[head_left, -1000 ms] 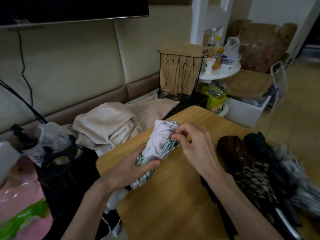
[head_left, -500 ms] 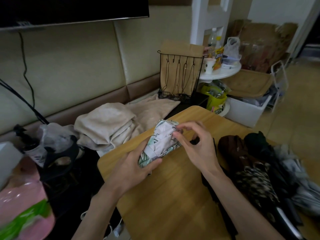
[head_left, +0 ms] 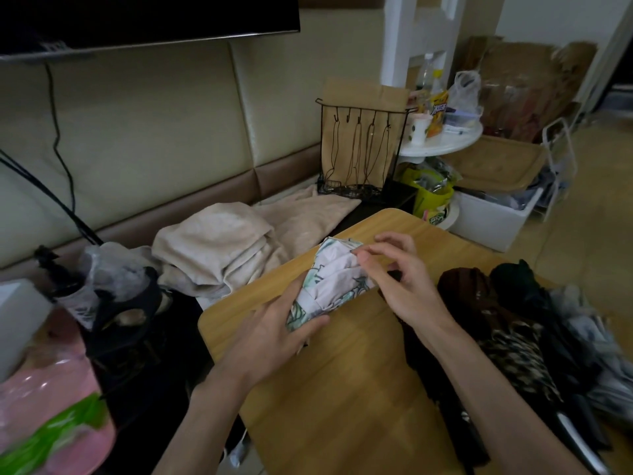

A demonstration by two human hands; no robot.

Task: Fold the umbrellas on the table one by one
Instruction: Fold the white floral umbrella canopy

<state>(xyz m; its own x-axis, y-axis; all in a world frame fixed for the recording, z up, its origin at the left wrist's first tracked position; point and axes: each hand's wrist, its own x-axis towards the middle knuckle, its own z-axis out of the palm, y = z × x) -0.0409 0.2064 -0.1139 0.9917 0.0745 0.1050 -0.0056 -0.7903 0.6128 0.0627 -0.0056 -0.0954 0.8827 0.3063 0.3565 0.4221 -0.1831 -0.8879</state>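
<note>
At frame centre my left hand (head_left: 274, 332) wraps the lower end of the white patterned umbrella (head_left: 332, 282) and steadies it over the table (head_left: 342, 389), I judge so the pleats can't spring loose. My right hand (head_left: 407, 282) pinches a fold at its upper end, apparently to tuck it flat. The dark umbrellas (head_left: 496, 320) wait at right.

The left hand (head_left: 270, 337) covers the near end of the white umbrella (head_left: 339, 279); dark umbrellas (head_left: 507, 337) at four o'clock are cut off; pink bag (head_left: 44, 416) at eight o'clock is blurred.
</note>
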